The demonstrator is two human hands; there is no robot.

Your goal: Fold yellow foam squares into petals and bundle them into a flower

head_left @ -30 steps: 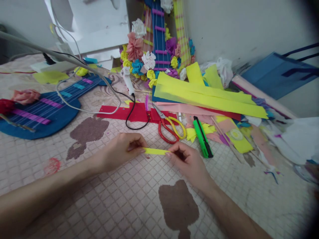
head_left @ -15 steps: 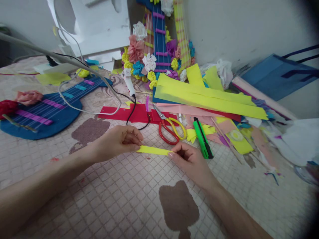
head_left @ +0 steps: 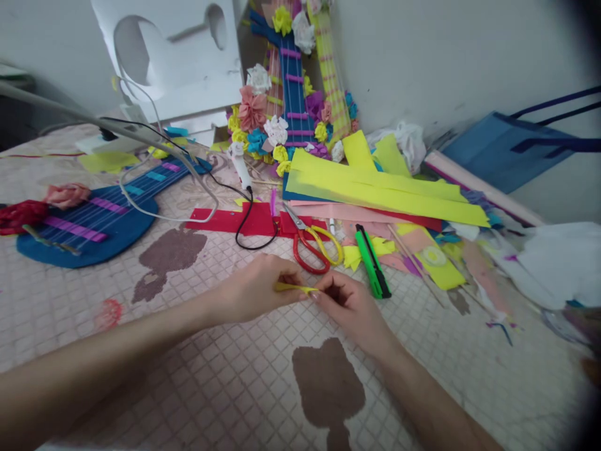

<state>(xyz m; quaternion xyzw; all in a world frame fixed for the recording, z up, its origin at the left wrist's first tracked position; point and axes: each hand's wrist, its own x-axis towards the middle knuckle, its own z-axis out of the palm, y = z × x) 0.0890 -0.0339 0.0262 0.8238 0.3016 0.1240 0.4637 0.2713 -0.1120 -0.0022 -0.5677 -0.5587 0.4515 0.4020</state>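
Observation:
A narrow yellow paper strip is pinched between both my hands, low over the checked mat. My left hand closes on its left end with thumb and fingers. At the other end, my right hand pinches it, fingers curled. The hands are nearly touching, so only a short bit of strip shows between them. Red-and-yellow scissors lie just beyond my hands, and a green utility knife lies to their right.
A blue felt guitar lies at the left under white and black cables. Long yellow paper strips and pink sheets pile at the right. A red strip, a glue gun, paper flowers and a blue bag stand behind.
My hands have come together, so the yellow strip between them looks much shorter. The view has shifted slightly downward.

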